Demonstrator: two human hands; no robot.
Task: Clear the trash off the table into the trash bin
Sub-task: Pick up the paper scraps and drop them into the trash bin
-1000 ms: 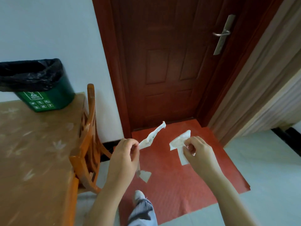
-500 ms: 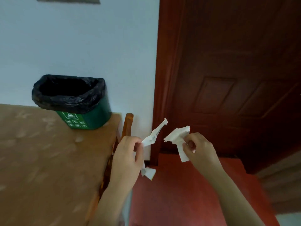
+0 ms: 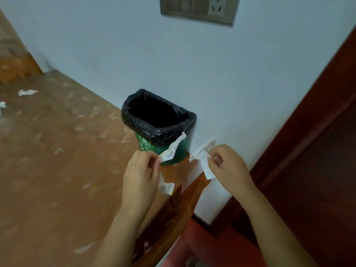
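Observation:
A small green trash bin (image 3: 181, 149) lined with a black bag (image 3: 154, 130) stands on the brown table (image 3: 57, 170) against the wall. My left hand (image 3: 140, 176) pinches a twisted white paper strip (image 3: 172, 149) just in front of the bin, below its rim. My right hand (image 3: 227, 166) grips a crumpled white paper scrap (image 3: 202, 157) to the right of the bin, over the table's corner. Two more white paper scraps (image 3: 27, 92) lie on the table at the far left.
A wooden chair back (image 3: 177, 214) stands at the table's right edge under my hands. A dark red door (image 3: 317, 151) fills the right side, with a red mat (image 3: 208, 247) below. A wall socket plate (image 3: 198, 8) is above the bin.
The view has swung left and down, so the bin now sits centre frame. Both hands, still holding their papers, have come close to the front of the bin.

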